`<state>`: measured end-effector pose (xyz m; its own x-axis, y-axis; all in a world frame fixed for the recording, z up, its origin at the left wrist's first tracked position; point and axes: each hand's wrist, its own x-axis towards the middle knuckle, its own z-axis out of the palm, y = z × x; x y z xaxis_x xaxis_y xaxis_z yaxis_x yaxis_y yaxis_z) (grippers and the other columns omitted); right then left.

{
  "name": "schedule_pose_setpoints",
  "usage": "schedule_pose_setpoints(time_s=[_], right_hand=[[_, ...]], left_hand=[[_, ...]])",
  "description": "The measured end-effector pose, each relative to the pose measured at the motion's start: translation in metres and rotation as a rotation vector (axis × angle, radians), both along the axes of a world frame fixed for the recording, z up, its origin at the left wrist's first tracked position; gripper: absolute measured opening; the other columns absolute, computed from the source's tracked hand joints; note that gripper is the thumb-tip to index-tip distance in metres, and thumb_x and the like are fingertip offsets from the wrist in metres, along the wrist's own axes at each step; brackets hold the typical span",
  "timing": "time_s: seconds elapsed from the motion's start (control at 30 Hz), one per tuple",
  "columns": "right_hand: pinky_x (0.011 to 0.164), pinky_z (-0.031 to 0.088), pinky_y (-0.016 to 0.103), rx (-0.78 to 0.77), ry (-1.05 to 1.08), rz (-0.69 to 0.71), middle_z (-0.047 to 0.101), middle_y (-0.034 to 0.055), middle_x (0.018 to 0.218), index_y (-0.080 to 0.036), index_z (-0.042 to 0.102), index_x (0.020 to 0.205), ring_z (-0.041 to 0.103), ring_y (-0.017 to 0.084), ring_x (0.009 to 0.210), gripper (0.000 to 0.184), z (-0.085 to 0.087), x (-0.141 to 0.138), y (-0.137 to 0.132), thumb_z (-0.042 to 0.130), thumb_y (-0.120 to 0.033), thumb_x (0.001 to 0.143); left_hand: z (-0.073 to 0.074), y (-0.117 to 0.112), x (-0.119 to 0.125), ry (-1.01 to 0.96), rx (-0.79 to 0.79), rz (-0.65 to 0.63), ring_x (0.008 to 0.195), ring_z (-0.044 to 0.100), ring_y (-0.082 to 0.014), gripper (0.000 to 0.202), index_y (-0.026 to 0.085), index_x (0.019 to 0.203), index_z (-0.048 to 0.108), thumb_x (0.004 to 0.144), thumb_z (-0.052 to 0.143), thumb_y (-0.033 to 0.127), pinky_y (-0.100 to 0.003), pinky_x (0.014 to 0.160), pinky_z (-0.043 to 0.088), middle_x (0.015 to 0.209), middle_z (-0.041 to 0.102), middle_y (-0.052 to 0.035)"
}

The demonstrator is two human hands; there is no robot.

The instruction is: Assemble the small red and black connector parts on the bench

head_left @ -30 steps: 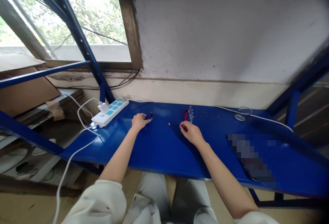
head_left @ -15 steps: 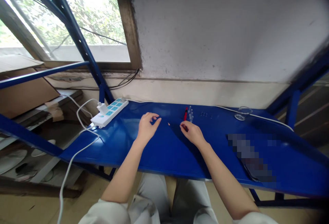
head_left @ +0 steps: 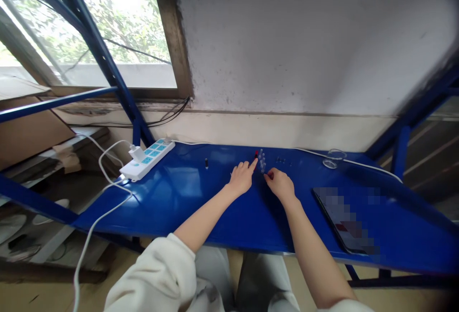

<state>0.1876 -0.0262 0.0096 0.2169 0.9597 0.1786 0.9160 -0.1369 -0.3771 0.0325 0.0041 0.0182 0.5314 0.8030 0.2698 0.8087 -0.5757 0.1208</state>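
My left hand is low over the blue table, its index finger stretched out to a small red and black piece. The other fingers lie forward, and I see nothing held in them. Beside that fingertip stand several small clear plastic pieces in a row. Just to their right, my right hand is closed in a pinch close to the nearest clear piece. What its fingertips hold, if anything, is hidden. A small dark cylinder with a pale lower end stands alone farther left.
A white power strip with a plugged-in adapter lies at the table's left. Several tiny pieces lie behind my right hand. A clear round dish is at the back right, and a dark flat phone-like device, partly blurred, lies at the right.
My left hand has moved right, from the open table to the red piece. The dark cylinder now shows where that hand was. My right hand has shifted slightly right.
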Motion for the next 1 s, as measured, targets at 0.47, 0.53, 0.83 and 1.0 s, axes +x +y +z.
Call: schedule_pose_setpoints(time_s=[0.47, 0.53, 0.83, 1.0], right_hand=[[0.063, 0.032, 0.029, 0.094, -0.136, -0.071, 0.059, 0.01, 0.09, -0.016, 0.059, 0.085, 0.05, 0.023, 0.087, 0.018, -0.011, -0.014, 0.007, 0.049, -0.03, 0.079], [0.064, 0.032, 0.03, 0.109, -0.12, -0.081, 0.059, 0.0101, 0.09, -0.017, 0.06, 0.084, 0.05, 0.023, 0.088, 0.018, -0.013, -0.014, 0.008, 0.049, -0.03, 0.079], [0.068, 0.032, 0.034, 0.146, -0.062, -0.09, 0.058, 0.0106, 0.091, -0.018, 0.061, 0.085, 0.047, 0.024, 0.09, 0.02, -0.021, -0.014, 0.018, 0.048, -0.031, 0.079], [0.068, 0.032, 0.034, 0.155, -0.049, -0.094, 0.057, 0.0094, 0.091, -0.018, 0.061, 0.085, 0.047, 0.024, 0.09, 0.02, -0.022, -0.014, 0.02, 0.047, -0.031, 0.079]], left_hand=[[-0.006, 0.026, 0.008, -0.179, 0.101, -0.01, 0.083, 0.052, -0.0189, 0.013, 0.019, 0.091, 0.054, 0.082, 0.046, 0.017, -0.029, 0.068, 0.04, 0.088, 0.058, -0.0047], [-0.006, 0.026, 0.004, -0.263, 0.06, 0.0, 0.08, 0.052, -0.0182, 0.005, 0.019, 0.084, 0.054, 0.08, 0.051, 0.02, -0.028, 0.066, 0.04, 0.084, 0.059, -0.0039], [-0.005, 0.015, -0.035, -0.662, -0.1, -0.012, 0.064, 0.05, -0.011, 0.009, 0.019, 0.077, 0.055, 0.074, 0.059, 0.027, -0.024, 0.061, 0.041, 0.073, 0.059, 0.0005], [-0.011, 0.004, -0.046, -0.836, -0.114, 0.014, 0.061, 0.048, -0.0091, 0.012, 0.018, 0.078, 0.055, 0.075, 0.056, 0.029, -0.022, 0.06, 0.04, 0.072, 0.057, 0.0005]])
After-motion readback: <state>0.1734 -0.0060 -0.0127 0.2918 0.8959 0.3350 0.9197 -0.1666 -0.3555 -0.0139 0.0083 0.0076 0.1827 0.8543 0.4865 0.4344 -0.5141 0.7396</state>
